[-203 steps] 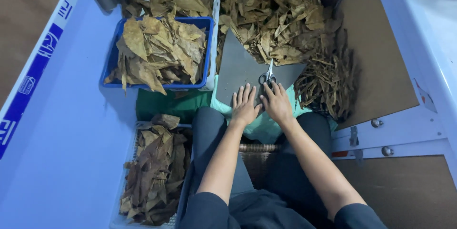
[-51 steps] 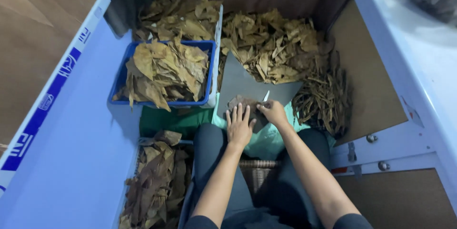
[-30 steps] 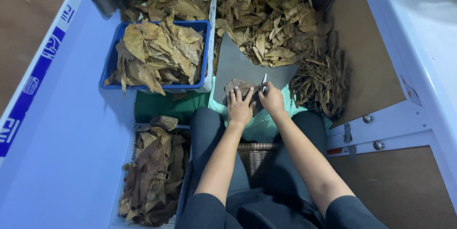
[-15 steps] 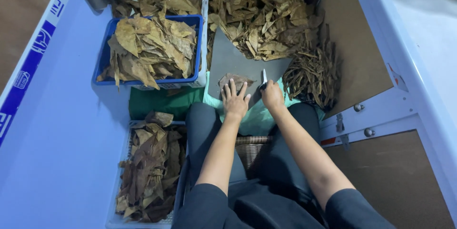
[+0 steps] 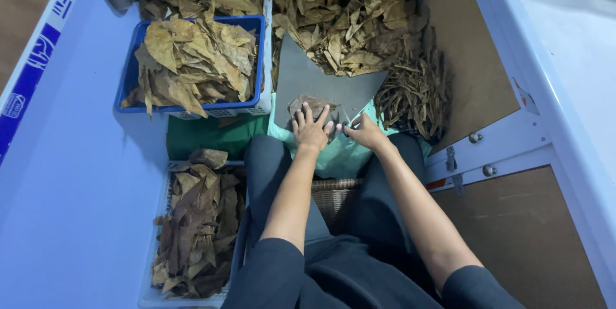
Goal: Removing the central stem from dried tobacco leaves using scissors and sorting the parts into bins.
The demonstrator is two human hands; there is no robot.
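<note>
My left hand (image 5: 311,128) presses flat with spread fingers on a dried brown leaf (image 5: 307,105) that lies on a dark grey board (image 5: 321,84) in front of my knees. My right hand (image 5: 366,132) grips a pair of scissors (image 5: 350,118), whose blades point at the leaf's right edge. A teal cloth (image 5: 340,155) covers my lap under both hands.
A blue crate (image 5: 131,71) heaped with dried leaves stands at left front. A white crate (image 5: 160,219) of darker leaves sits beside my left leg. A loose leaf pile (image 5: 346,26) lies beyond the board, a heap of leaf stems (image 5: 414,91) at right. A wooden panel (image 5: 471,65) stands farther right.
Both hands have stayed on the board; the left hand keeps the leaf pinned while the scissors in the right hand have shifted slightly lower beside it. The camera view has drifted.
</note>
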